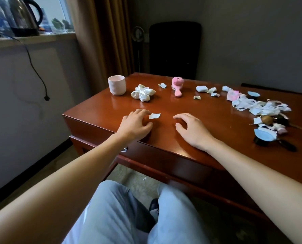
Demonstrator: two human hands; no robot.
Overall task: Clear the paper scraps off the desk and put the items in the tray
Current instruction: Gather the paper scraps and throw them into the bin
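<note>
Near the front-left corner of the surface (208,110), the left hand (134,124) rests with bent fingers. Its index fingertip touches the left end of a small paper scrap (154,116); whether it pinches the scrap I cannot tell. The right hand (192,129) lies beside it, loosely curled and empty. A pile of scraps (263,107) lies toward the right edge, and a pink cup (116,85) stands near the back-left corner.

L hand (135,123) + R hand (193,131): bare, arms bare all way to pic edge. Legs: light blue pants (111,217), loose, soft folds, pale streak on L leg. Dark shoe (153,206) w/ white bit, peeks btwn knees.
</note>
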